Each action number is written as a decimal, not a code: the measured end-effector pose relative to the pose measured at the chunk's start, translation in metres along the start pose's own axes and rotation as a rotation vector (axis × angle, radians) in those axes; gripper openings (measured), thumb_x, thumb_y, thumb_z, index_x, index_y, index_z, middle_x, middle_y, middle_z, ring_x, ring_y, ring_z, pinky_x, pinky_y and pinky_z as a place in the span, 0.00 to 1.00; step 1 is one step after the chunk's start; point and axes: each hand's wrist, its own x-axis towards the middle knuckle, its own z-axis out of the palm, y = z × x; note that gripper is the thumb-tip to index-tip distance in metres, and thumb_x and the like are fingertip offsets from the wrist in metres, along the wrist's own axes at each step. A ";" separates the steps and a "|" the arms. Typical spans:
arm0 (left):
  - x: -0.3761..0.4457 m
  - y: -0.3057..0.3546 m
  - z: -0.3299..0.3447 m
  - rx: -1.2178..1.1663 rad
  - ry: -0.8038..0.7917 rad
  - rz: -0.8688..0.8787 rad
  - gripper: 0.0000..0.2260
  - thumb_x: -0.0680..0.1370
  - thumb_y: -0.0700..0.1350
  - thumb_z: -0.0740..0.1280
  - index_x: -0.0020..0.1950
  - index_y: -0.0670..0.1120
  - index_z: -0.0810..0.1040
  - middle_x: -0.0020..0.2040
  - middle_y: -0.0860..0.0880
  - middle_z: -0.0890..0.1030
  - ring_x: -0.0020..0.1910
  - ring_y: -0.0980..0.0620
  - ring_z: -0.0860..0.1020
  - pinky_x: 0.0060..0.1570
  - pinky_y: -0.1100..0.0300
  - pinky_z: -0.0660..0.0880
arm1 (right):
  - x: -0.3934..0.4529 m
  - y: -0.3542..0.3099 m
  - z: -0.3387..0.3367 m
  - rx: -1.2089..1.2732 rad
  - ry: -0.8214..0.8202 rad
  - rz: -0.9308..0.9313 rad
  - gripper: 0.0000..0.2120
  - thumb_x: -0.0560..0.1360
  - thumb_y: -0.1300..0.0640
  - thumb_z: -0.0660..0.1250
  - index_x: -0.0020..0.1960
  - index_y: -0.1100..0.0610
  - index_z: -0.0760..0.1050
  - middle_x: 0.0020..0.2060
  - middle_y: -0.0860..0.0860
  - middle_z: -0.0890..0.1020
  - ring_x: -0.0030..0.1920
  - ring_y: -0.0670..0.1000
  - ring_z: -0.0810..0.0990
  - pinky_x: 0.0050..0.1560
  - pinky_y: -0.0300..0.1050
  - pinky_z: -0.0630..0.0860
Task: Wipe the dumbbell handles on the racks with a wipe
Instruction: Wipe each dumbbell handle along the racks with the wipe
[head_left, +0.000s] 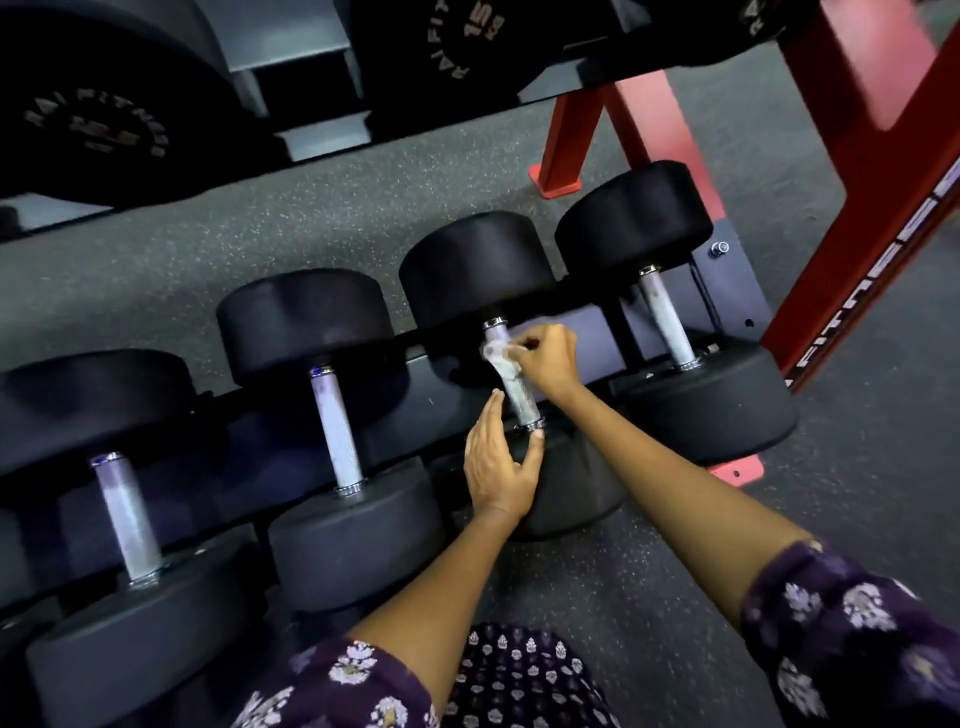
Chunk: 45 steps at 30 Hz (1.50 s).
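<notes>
Several black dumbbells with silver handles lie side by side on a low black rack (587, 332). My right hand (550, 358) pinches a small white wipe (498, 353) against the upper part of the third dumbbell's handle (519, 397). My left hand (498, 462) rests with straight fingers on that dumbbell's near black head (571, 488), its fingertips beside the lower end of the handle. The neighbouring handles, one to the left (337, 426) and one to the right (667, 317), are uncovered.
A red rack frame (878, 208) rises at the right, with a red foot (556, 182) on the speckled grey floor. Large black weights (104, 98) sit on an upper shelf at the top. My patterned purple sleeves fill the bottom edge.
</notes>
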 end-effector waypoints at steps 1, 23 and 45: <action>0.000 0.000 0.000 0.003 0.001 -0.001 0.33 0.74 0.60 0.57 0.72 0.39 0.68 0.70 0.44 0.72 0.67 0.45 0.73 0.66 0.52 0.66 | -0.004 0.005 -0.001 -0.008 -0.018 0.004 0.06 0.69 0.65 0.71 0.42 0.68 0.81 0.39 0.60 0.84 0.39 0.50 0.79 0.29 0.23 0.64; 0.001 -0.004 0.005 0.036 0.000 0.005 0.30 0.75 0.59 0.56 0.67 0.40 0.76 0.65 0.44 0.78 0.65 0.45 0.75 0.66 0.58 0.64 | 0.006 0.003 -0.015 -0.099 -0.145 0.014 0.04 0.68 0.68 0.68 0.40 0.68 0.81 0.40 0.60 0.84 0.39 0.47 0.75 0.31 0.29 0.65; 0.003 -0.009 0.008 0.108 0.081 0.103 0.30 0.76 0.58 0.56 0.73 0.42 0.69 0.73 0.45 0.69 0.72 0.45 0.67 0.74 0.43 0.50 | 0.002 0.002 -0.016 -0.254 -0.189 0.009 0.08 0.68 0.69 0.64 0.40 0.66 0.82 0.40 0.61 0.84 0.46 0.53 0.82 0.40 0.31 0.71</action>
